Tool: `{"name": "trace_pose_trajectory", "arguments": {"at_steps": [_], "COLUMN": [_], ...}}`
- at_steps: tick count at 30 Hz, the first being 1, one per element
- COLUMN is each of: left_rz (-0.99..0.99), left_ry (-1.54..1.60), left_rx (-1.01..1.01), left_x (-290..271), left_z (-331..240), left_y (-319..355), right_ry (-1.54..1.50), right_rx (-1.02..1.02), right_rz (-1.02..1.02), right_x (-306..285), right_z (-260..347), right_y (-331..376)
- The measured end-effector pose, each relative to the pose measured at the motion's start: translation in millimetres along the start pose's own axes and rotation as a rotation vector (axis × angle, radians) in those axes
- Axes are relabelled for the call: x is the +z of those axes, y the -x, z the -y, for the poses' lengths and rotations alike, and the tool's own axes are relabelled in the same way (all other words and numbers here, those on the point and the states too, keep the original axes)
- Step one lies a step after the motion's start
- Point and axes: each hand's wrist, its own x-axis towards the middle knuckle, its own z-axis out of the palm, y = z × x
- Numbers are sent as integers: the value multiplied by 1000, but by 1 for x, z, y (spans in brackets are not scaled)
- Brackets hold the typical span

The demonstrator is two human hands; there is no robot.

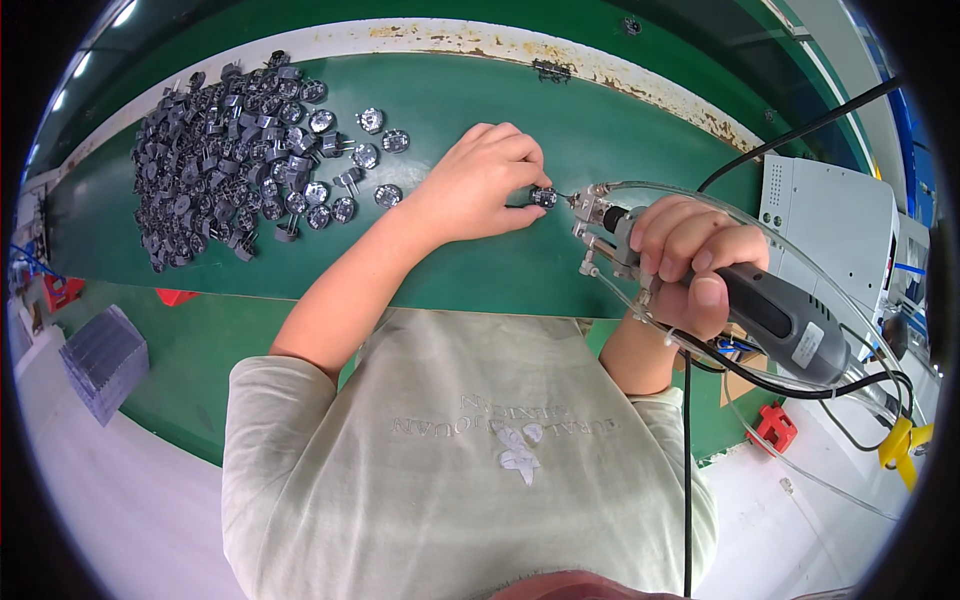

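Note:
My left hand (490, 185) reaches over the green table and pinches a small round dark plug part (544, 197) between thumb and fingers, down at the tabletop. My right hand (698, 258) wraps round the grey-and-black body of an electric screwdriver (775, 310). It lies nearly level, with metal fittings and clear tubes near its front. Its thin tip points left and meets or nearly meets the plug part; I cannot tell which. A few loose plug parts (388, 196) lie beside my left forearm.
A big heap of similar plug parts (225, 160), some with two metal pins, covers the table's left. A chipped white ledge (450, 35) edges the far side. To the right stand a grey-white machine box (825, 225) and a black cable (810, 125). A red plastic piece (772, 428) sits lower right.

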Motion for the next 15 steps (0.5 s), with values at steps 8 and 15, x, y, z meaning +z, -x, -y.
{"name": "trace_pose_trajectory", "arguments": {"at_steps": [8,15], "left_rz": [2,5], "left_ry": [0,0], "left_rx": [-5,2], "left_x": [1,1], "left_z": [1,0], "left_y": [-1,-1], "right_ry": [41,147], "right_rx": [-5,21], "right_rz": [-16,92], "right_x": [6,8], "right_z": [-6,-3], "right_y": [2,-2]}}
